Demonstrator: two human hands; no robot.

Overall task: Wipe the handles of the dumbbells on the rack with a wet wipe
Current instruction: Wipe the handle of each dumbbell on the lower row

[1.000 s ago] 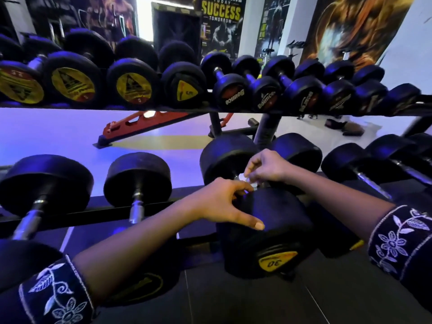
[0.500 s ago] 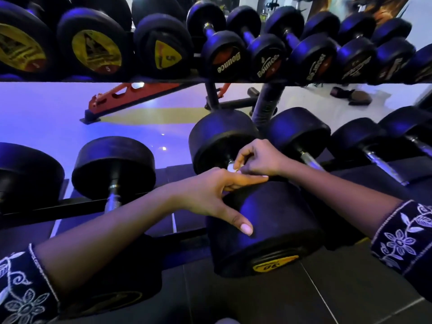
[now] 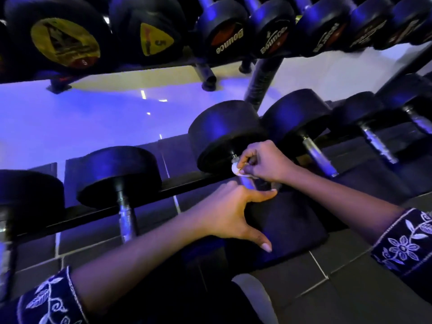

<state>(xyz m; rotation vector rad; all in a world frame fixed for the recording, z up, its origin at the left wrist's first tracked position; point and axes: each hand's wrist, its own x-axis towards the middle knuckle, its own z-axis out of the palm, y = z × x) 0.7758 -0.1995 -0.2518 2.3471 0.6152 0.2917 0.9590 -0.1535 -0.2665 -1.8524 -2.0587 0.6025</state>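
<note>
A large black dumbbell (image 3: 224, 134) lies on the lower rail of the rack, its near head (image 3: 287, 225) below my hands. My right hand (image 3: 264, 162) pinches a small white wet wipe (image 3: 236, 168) against the far end of the metal handle (image 3: 246, 182). My left hand (image 3: 229, 213) rests on the near head, fingers spread, with the index finger beside the handle and the thumb pointing down. Most of the handle is hidden by both hands.
More black dumbbells lie on the lower rail to the left (image 3: 119, 174) and to the right (image 3: 301, 122). The upper shelf carries several dumbbells, one with a yellow label (image 3: 65, 40). A rack upright (image 3: 261, 83) stands behind. Dark floor tiles (image 3: 350, 277) lie below.
The camera has dropped and come closer to the lower rail. My right hand has slid the wipe towards the far head. My left hand stays on the near head.
</note>
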